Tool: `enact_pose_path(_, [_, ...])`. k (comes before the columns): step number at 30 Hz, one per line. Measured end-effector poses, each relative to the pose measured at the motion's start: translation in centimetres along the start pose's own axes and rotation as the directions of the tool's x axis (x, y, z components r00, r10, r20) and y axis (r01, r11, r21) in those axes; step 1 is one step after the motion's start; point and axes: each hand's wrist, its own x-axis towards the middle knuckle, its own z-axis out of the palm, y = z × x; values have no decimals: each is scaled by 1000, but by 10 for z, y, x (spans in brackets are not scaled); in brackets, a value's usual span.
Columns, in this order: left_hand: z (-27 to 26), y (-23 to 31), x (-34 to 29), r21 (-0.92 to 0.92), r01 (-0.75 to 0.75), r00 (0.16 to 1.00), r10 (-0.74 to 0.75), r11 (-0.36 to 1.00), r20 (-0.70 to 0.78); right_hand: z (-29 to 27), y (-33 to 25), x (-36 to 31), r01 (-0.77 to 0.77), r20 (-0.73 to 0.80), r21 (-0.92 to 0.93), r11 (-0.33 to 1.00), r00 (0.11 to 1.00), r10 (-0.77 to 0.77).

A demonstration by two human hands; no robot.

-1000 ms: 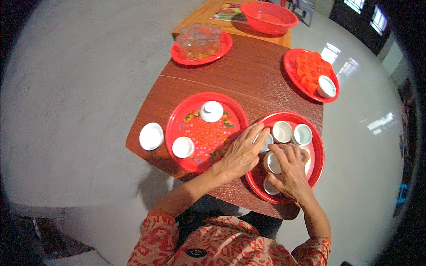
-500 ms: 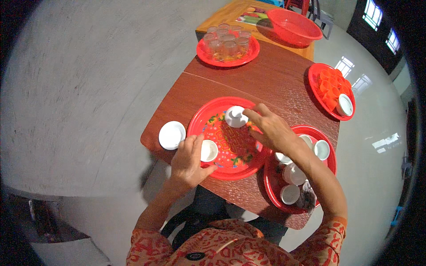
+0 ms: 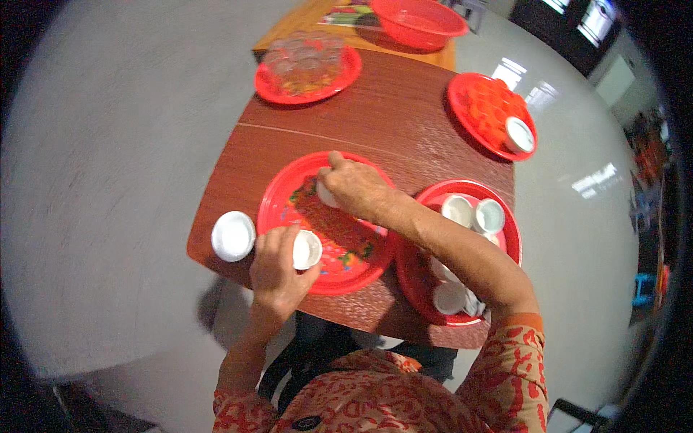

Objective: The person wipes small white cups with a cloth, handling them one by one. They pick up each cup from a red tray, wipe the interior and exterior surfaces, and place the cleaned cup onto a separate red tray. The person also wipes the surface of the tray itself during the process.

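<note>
While holding a white cup (image 3: 307,250) by the near left edge of a flower-patterned red tray (image 3: 271,206), with the left hand (image 3: 277,271) curled about it, reaching with the right hand (image 3: 356,190) over a white piece (image 3: 326,195) toward the far side of the same tray. In the left grip, parted only about as far as the cup's width: fingers along its left side, thumb near its front, mouth of the cup in view. In the right grip, fingers bent downward, tips hidden behind the back of the hand; impossible to tell how tightly closed, or whether in contact with the white piece, mostly covered from this angle. Just left of the tray, on the brown desk (image 3: 404,130), a round white dish (image 3: 234,236). To the right, beneath the right forearm (image 3: 462,238), a second red tray (image 3: 511,231) with several more white cups (image 3: 456,209), some partly hidden. Along the far side, a red plate (image 3: 351,72) of clear glasses (image 3: 303,54), blurred, and at right another red plate (image 3: 460,108) with orange cups (image 3: 494,108). Beyond, on a lighter wooden desk (image 3: 285,29), a wide red basin (image 3: 419,29).
</note>
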Motion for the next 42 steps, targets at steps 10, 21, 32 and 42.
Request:
enact_pose_path(10, [-11,109,28,-216,-376,926,357,901,-124,-138,0,-205,-242,-242,181,953,929,281])
enact_pose_path(21, [62,244,29,-343,-562,795,606,752,26,-101,37,-334,-574,-303,101,813,761,574])
enact_pose_path(32, [120,275,31,84,-637,770,627,766,116,-71,103,-324,-282,-362,263,923,858,365])
enact_pose_path(42, [128,269,33,113,-603,797,592,790,120,-69,118,-290,-238,-223,180,954,935,276])
